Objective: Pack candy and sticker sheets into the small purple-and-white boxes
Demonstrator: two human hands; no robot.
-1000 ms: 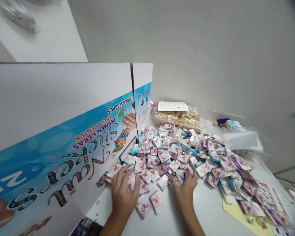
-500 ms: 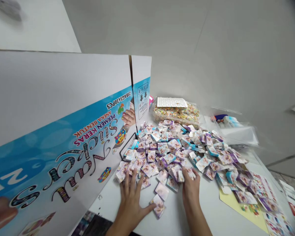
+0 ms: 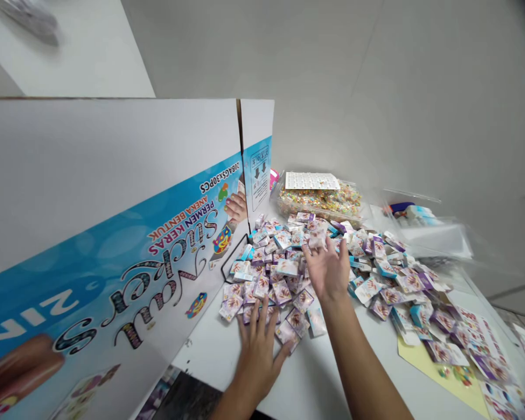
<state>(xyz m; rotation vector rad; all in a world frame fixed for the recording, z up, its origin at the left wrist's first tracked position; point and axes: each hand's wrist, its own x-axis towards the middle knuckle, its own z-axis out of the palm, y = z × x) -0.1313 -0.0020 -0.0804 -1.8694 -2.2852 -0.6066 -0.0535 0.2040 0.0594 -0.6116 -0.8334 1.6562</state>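
Small purple-and-white candy boxes (image 3: 281,291), some with blue sides, lie in a loose pile on the white table. My left hand (image 3: 259,344) rests with fingers spread on the near edge of the pile, its thumb beside a few boxes lying flat. Over the middle of the pile is my right hand (image 3: 329,273), palm turned up and fingers apart. Just beyond its fingertips a blurred box (image 3: 318,238) shows; I cannot tell whether it touches them. Under the right wrist, part of a pale box (image 3: 317,322) lies on the table.
A large printed carton (image 3: 157,245) walls off the left side. Behind the pile stands a clear bag of colourful candies (image 3: 319,201) with a white sheet on top. A clear plastic container (image 3: 437,239) sits at back right. Yellow paper (image 3: 437,379) lies at the right front.
My right hand has moved from the near edge of the pile to its middle and opened. The left hand stays on the near boxes, and several near boxes have shifted. The view has moved slightly.
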